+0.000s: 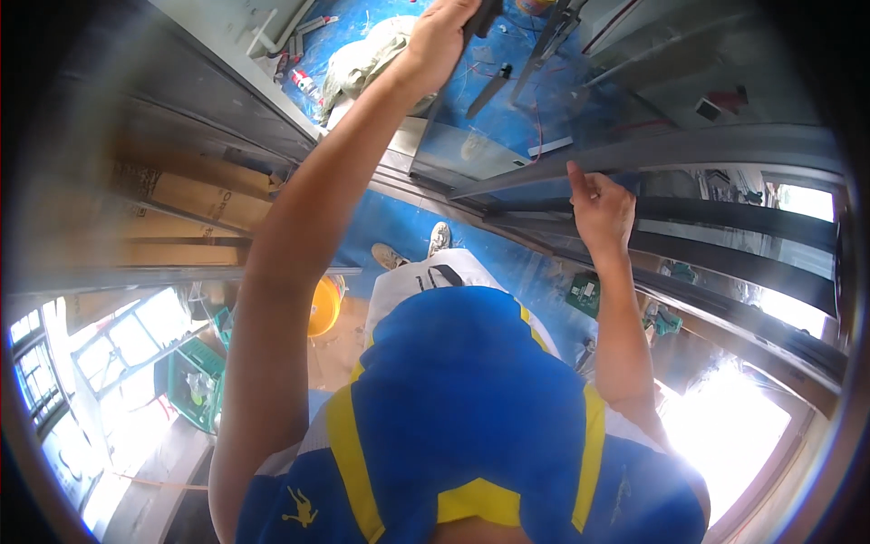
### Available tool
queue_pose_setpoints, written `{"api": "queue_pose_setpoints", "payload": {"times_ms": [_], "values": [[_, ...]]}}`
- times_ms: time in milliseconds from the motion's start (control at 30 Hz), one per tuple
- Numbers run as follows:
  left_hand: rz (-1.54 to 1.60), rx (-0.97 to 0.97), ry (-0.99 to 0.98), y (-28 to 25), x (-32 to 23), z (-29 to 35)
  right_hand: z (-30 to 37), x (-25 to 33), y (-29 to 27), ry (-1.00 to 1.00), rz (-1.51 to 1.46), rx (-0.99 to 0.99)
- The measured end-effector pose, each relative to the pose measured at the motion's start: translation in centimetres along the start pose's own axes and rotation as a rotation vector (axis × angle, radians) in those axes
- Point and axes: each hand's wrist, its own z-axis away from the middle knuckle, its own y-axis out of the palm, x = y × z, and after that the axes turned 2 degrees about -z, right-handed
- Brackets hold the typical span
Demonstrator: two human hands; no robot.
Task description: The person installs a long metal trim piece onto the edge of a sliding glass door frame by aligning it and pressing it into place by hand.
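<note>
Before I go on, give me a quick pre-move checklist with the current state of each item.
1. Left hand on the dark bar: ok.
2. Right hand gripping the grey rail: cannot tell; fingers curled, thumb raised.
3. Both shoes on the blue floor: ok.
4. Floor beyond the frame uncluttered: not ok; a pale cloth lies there.
5. Yellow bucket apart from the shoes: ok.

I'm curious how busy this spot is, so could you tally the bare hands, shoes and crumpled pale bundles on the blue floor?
Hands: 2 (left hand, right hand)
Shoes: 2 (left shoe, right shoe)
Crumpled pale bundle: 1
Total: 5
</note>
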Motion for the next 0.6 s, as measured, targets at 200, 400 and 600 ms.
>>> {"api": "queue_pose_setpoints", "payload": {"times_ms": [200, 400, 600], "values": [[0.403, 0.185, -0.123, 4.6, 1.6, 0.6, 0.8, -3.9, -1.9, 0.019, 0.094, 0.015], [0.551, 0.277, -0.329, 9.4, 2.4, 0.5, 1.8, -5.1, -5.7, -0.099, 0.059, -0.188], [0.682, 0.347, -0.387, 13.5, 4.3, 1.0, 1.5, -6.9, -14.7, -0.603, 0.146, -0.712]]}}
